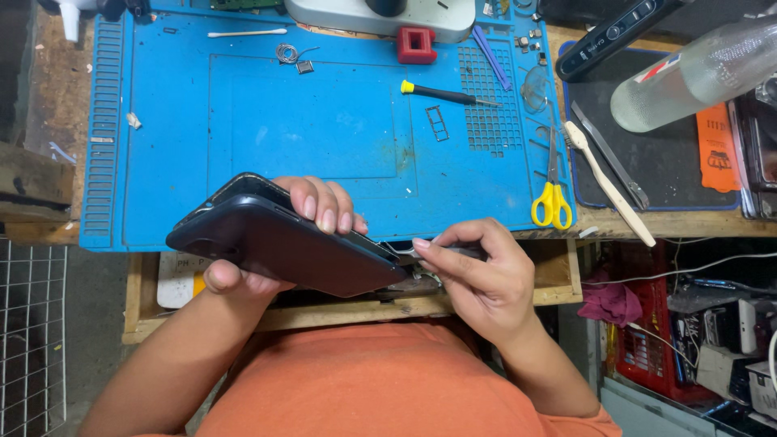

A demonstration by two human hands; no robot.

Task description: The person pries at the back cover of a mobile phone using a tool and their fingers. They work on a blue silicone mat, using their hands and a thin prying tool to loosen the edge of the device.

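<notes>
My left hand point(312, 212) grips a dark smartphone point(275, 239) with its back cover facing me, fingers over the far edge and thumb under the near edge. The phone tilts down to the right, held above the front edge of the blue work mat point(243, 121). My right hand point(473, 275) pinches a thin metal tool point(421, 252) whose tip sits at the phone's right end, at the seam of the cover. Most of that tool is hidden by my fingers.
On the mat lie a yellow-capped screwdriver point(445, 94), yellow-handled scissors point(552, 194), a SIM tray point(437, 123), a red block point(417, 44) and a cotton swab point(247, 33). A toothbrush point(609, 184), tweezers point(611, 158) and a clear bottle point(696, 73) lie at right. An open drawer point(558, 275) sits below.
</notes>
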